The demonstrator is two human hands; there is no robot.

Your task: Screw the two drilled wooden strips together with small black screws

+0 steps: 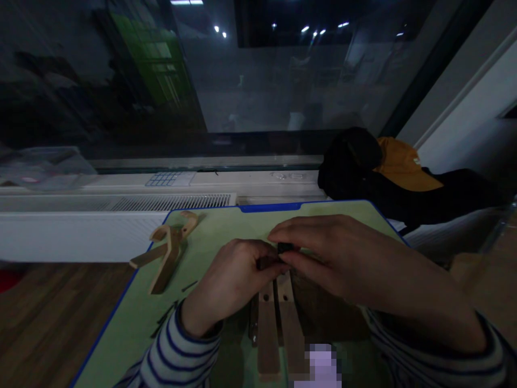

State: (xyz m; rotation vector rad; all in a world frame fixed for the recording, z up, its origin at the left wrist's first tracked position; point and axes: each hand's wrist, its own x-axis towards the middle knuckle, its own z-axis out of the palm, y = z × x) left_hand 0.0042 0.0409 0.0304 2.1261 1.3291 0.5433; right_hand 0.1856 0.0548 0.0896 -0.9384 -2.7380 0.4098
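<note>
My right hand (323, 248) pinches a small black piece (285, 247) between thumb and fingers; what kind of piece it is I cannot make out. Close against it, my left hand (246, 277) has its thumb and fingers drawn together at the same spot, and whatever they grip is hidden. Just below both hands lie two wooden bars (269, 337) side by side, each with a dark hole near its upper end. The far ends of the bars disappear under my fingers. A metal tool or rod, only partly visible, lies along the left bar.
Joined wooden pieces (169, 250) rest at the green board's (214, 221) left edge. Several dark screws or bolts (165, 318) lie near my left sleeve. Beyond are a radiator (121, 207), a windowsill with a clear plastic box (44, 167), and dark clothing with an orange cap (406, 164).
</note>
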